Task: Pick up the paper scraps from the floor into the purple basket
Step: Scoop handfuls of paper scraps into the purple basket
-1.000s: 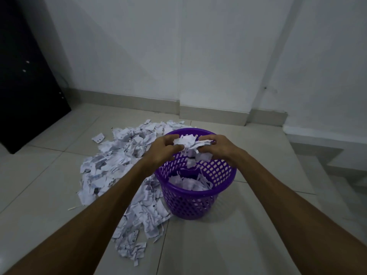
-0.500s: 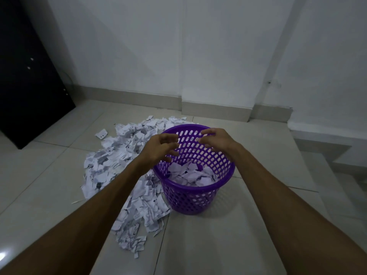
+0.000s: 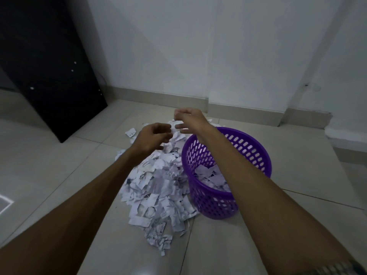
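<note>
Scraps of torn white paper point(image 3: 158, 187) heaped at 9 o'clock of purple perforated plastic basket point(image 3: 248, 143): light, limp, flutter-prone; scoop bunched handfuls from heap edge. Left hand point(image 3: 153, 137), right hand point(image 3: 188, 121) both empty, fingers loosely curled.

Both arms outstretched, left hand point(image 3: 153, 138) and right hand point(image 3: 188, 121) loosely curled, empty.

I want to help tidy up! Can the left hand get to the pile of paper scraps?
Probably yes. The left hand hangs empty right above the pile of paper scraps, with nothing between them.
</note>
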`<state>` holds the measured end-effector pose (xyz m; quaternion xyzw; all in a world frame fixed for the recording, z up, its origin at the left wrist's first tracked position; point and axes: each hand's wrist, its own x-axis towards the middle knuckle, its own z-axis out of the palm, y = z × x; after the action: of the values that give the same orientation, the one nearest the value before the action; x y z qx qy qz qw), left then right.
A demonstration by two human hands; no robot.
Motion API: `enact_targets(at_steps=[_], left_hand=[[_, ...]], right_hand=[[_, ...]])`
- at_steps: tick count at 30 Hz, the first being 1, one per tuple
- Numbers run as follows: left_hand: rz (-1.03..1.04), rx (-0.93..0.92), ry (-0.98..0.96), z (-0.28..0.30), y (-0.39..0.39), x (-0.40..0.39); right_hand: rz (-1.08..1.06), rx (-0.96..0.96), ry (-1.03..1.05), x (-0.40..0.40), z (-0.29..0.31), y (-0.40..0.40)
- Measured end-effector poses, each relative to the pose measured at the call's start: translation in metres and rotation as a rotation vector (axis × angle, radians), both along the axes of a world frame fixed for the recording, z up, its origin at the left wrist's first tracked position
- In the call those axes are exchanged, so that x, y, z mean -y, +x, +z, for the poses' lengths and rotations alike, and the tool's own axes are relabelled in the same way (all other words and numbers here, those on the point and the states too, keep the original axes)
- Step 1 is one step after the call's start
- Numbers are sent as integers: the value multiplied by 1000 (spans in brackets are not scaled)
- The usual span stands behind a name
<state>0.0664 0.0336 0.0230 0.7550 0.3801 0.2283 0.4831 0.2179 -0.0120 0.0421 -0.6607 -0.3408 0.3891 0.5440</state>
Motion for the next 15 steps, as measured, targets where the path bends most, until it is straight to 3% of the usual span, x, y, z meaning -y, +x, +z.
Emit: enact_targets(at_steps=[4, 7, 15], left_hand=[[62, -28, -47, -9, -42, -21], [81, -37, -93, -19, -69, -35], [56, -60, -193, -71, -94, -58]], right_hand=[[109, 72, -32, -28, -14, -40], [171, 263, -50, -43, -37, -62], [396, 484, -471, -62, -116, -60]])
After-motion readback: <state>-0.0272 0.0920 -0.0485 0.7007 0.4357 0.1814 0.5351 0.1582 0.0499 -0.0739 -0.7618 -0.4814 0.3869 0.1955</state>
